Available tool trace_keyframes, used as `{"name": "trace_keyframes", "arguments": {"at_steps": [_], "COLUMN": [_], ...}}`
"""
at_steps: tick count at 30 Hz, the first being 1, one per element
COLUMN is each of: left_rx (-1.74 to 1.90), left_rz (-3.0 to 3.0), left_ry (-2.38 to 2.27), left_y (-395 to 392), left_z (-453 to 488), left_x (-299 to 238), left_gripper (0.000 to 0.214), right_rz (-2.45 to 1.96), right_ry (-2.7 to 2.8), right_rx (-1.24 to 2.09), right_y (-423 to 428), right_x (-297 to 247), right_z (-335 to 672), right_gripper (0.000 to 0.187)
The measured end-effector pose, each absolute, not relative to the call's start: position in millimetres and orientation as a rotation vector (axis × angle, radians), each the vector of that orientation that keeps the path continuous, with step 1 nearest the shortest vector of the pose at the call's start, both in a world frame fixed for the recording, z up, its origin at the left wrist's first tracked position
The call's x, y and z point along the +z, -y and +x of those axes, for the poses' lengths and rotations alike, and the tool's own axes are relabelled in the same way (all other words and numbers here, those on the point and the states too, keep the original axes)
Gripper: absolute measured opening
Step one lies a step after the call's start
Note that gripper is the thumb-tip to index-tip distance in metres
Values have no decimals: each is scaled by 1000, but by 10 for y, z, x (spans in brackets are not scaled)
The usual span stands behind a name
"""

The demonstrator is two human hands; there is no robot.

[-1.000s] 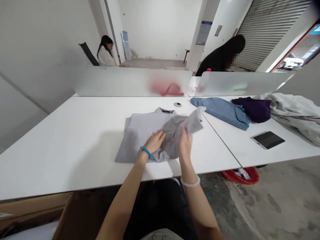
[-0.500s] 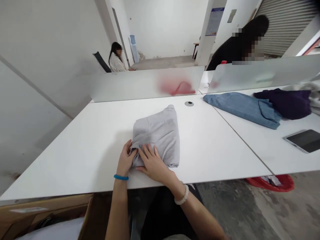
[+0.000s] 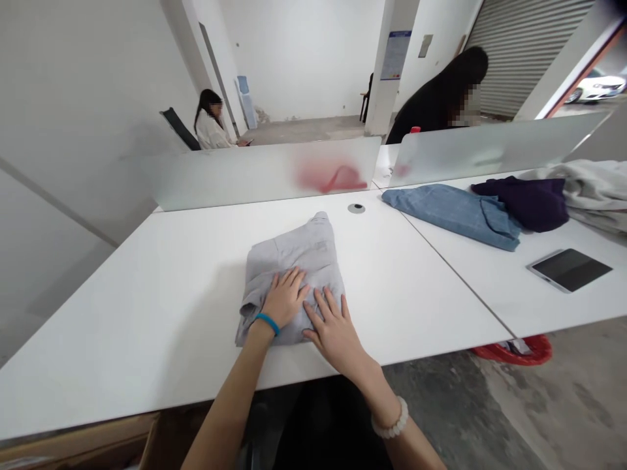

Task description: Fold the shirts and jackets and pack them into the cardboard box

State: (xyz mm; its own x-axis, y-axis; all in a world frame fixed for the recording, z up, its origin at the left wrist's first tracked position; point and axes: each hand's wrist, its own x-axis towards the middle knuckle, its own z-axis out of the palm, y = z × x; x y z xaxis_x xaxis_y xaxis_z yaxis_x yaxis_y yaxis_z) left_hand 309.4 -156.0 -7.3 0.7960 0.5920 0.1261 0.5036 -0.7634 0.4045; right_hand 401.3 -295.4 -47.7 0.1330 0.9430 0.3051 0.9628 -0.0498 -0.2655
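Note:
A folded grey garment [image 3: 304, 245] lies on the white table [image 3: 196, 254] right before me; its exact kind does not show. My left hand [image 3: 285, 297], with a blue band at the wrist, rests flat on the middle of the cloth, fingers stretched out. Beside it, my right hand [image 3: 337, 329] presses on the near right part, its fingers spread. A white bead bracelet circles the right wrist. Neither hand grips the fabric. At the garment's left edge a rolled layer stands slightly open.
Folded blue denim [image 3: 453, 212], a dark purple garment [image 3: 526, 201], pale cloth [image 3: 597, 186] and a tablet [image 3: 571, 269] lie to the right. Frosted dividers [image 3: 264, 173] line the back, with two people beyond. Below are a cardboard box [image 3: 88, 437] and a red-lined bin [image 3: 536, 351].
My left hand has left the garment's near left edge and now lies flat on its middle. My right hand has shifted right across the cloth. The view has turned slightly right.

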Motion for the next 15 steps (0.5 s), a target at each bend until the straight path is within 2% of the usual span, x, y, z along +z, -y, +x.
{"name": "trace_keyframes", "arguments": {"at_steps": [5,10,13,15], "left_rx": [447,616,477,311], "left_rz": [2771,2518,2277,2173], "left_ry": [-1074,-1736,-2001,-2005], "left_y": [1417,1381,1337,1292], "left_z": [3132,2914,2815,2784], "left_x": [-405,-287,-163,-112], "left_gripper": [48,61,79,76], "right_rz": [-1967,-1945,-1928,-1893], "right_ry": [1844,1843,1830,1831], "right_rx": [-106,-84,-49,35], "right_y": [2988,3006,3016,3087], "right_x": [-523,-552,-546,-412], "right_z": [4035,4030,4019,4040], "right_gripper": [52,48,47,42]}}
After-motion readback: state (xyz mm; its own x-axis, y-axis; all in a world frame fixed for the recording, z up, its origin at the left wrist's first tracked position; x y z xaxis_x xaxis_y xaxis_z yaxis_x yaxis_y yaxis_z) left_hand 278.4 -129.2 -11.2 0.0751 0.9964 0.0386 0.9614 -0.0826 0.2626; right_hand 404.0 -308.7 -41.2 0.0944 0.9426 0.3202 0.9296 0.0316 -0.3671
